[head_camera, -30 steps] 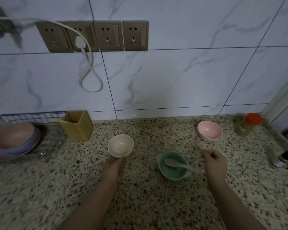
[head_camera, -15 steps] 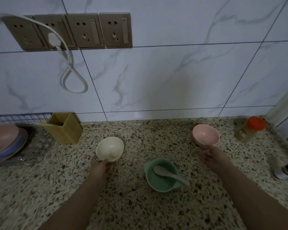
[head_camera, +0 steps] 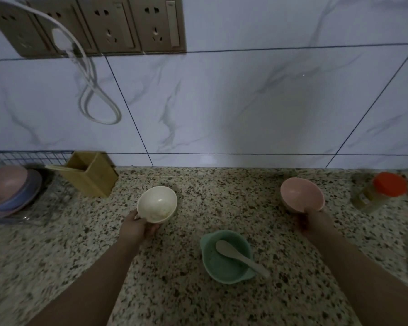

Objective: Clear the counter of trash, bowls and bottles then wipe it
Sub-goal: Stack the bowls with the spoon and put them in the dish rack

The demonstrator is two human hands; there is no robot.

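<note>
Both hands, left and right, grip bowls.

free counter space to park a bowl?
Bare speckled granite counter between the cream bowl and pink bowl, along the wall. Also bare near the front edge, left of the green bowl with spoon. Crowded at left: wire dish rack, bamboo utensil holder.

The wall was white marbled tile with dark grout lines. A row of bronze sockets sat at its upper left; a white plug filled one, and its cord hung in a loop. Below ran a speckled granite counter. A wire rack stood at far left, a wooden holder beside it. The light was dim.
</note>
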